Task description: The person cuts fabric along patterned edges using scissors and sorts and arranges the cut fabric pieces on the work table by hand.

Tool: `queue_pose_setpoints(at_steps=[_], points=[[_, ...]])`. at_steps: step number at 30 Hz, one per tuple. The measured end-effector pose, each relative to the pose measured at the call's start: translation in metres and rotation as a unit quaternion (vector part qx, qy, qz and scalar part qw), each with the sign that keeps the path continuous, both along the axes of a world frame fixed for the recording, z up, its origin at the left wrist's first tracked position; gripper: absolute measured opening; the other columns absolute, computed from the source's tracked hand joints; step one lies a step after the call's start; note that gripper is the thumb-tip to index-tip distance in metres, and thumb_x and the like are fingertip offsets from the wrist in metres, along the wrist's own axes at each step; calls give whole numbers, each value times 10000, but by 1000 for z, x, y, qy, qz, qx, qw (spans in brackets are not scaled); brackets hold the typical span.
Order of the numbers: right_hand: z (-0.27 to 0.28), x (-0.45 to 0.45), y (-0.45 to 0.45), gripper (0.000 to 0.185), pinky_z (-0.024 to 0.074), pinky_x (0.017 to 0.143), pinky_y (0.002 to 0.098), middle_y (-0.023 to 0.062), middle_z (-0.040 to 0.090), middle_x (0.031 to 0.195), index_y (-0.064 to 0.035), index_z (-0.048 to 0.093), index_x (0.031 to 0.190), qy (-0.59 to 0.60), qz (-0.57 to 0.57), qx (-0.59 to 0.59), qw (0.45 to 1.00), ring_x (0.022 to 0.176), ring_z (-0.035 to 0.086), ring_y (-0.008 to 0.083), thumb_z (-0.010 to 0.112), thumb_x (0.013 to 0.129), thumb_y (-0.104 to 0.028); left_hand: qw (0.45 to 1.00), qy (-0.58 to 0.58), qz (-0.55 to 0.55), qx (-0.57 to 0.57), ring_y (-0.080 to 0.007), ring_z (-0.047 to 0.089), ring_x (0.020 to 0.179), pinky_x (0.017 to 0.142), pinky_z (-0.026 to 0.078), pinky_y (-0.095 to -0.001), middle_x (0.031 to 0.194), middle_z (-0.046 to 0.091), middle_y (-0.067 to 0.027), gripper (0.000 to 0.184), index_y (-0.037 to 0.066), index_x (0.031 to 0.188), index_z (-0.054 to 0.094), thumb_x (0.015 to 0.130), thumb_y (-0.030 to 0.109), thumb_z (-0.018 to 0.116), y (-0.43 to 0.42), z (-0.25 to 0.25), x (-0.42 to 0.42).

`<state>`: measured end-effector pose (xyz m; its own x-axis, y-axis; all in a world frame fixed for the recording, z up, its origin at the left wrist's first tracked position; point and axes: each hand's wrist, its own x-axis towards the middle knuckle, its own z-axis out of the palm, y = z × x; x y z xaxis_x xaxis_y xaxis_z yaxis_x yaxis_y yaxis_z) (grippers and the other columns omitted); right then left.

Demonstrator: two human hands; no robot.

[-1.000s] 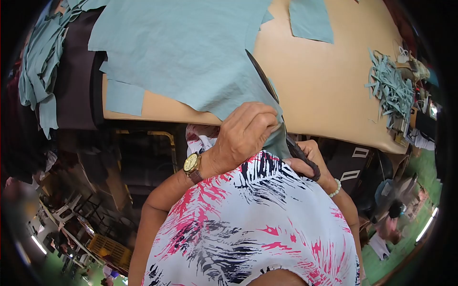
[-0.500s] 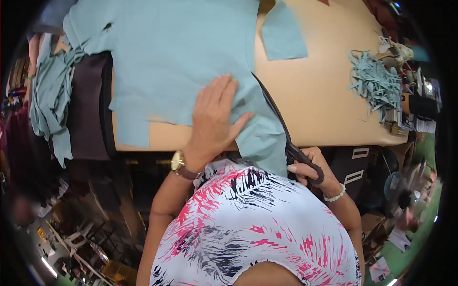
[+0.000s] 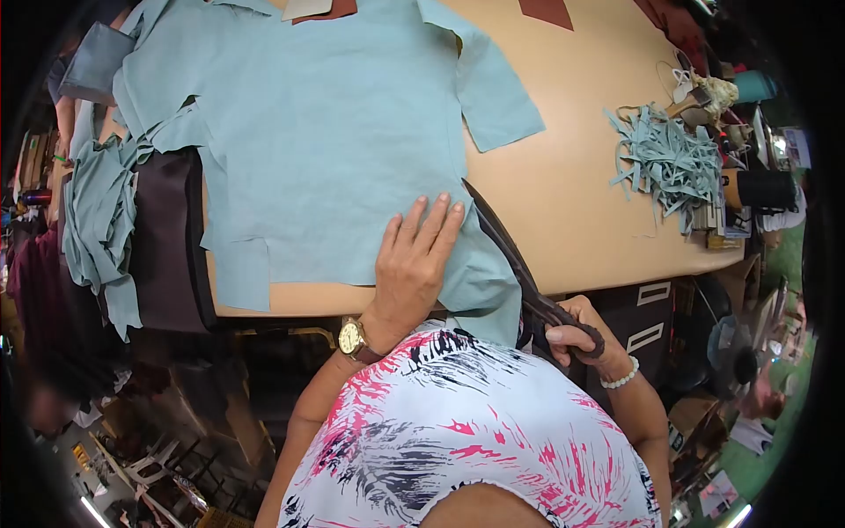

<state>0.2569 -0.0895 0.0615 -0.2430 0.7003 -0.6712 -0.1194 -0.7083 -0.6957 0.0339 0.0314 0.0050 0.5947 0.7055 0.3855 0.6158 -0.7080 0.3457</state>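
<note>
A large pale teal sheet (image 3: pixel 317 141), leather or cloth, lies spread over the table's near edge. My left hand (image 3: pixel 412 264) rests flat on its lower right part, fingers stretched, with a watch (image 3: pixel 351 338) on the wrist. In my right hand (image 3: pixel 585 339) are long dark scissors (image 3: pixel 515 255), gripped by the handles below the table edge. Their blades run up along the sheet's right side, and the tips lie at its edge, just right of my left fingertips. A loose part of the sheet (image 3: pixel 484 286) bunches between my left hand and the blades.
Thin teal offcuts (image 3: pixel 664 158) are heaped on the tan table (image 3: pixel 581 202) at the right, near a brush (image 3: pixel 691 101) and a black cylinder (image 3: pixel 764 189). More teal pieces (image 3: pixel 99 211) hang at the left. Reddish-brown pieces (image 3: pixel 547 12) lie at the far edge.
The view has tilted up, so the table and sheet sit lower in the picture. My left hand has shifted slightly right, nearer the scissor tips, and its thumb no longer shows spread out.
</note>
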Motion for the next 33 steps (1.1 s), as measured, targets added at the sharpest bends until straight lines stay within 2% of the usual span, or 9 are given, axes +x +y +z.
queue_pose_setpoints(at_steps=[11,16,20,28,33], points=[[-6,-6,10,296,325,380,188,22,488,452,-11,527,654,13,8,10,1000,378,457,68,650,755,-260,1000,8,-19,-11,-310,484,1107,866,410,-472,1226,513,-110,437,49,1190,516,754,23,500,-9,3,-4],[-10,-7,8,304,324,381,189,22,486,446,-39,494,593,11,5,3,1000,379,453,66,644,759,-245,1000,-11,-9,-19,-296,509,1088,862,419,-447,1189,542,-110,435,60,1160,544,735,-35,521,-12,5,-2],[-9,-12,5,317,323,384,191,24,489,444,-60,470,555,7,2,-1,1000,381,449,63,634,768,-228,999,-18,-15,-34,-290,511,1089,867,416,-453,1196,535,-123,434,53,1171,533,744,-24,515,-13,3,-2],[-11,-17,-3,273,316,389,192,22,490,444,-43,496,593,-6,-15,-6,1000,391,449,62,639,767,-196,998,-34,-27,-53,-280,515,1094,866,412,-461,1201,529,-138,426,42,1190,513,765,1,509,-16,0,0],[-12,-20,-6,245,313,388,197,23,495,448,-30,514,605,-2,-23,-12,1000,391,450,62,636,761,-175,996,-45,-22,-72,-287,522,1095,877,407,-436,1181,548,-145,432,31,1177,528,752,-43,520,-17,4,2]])
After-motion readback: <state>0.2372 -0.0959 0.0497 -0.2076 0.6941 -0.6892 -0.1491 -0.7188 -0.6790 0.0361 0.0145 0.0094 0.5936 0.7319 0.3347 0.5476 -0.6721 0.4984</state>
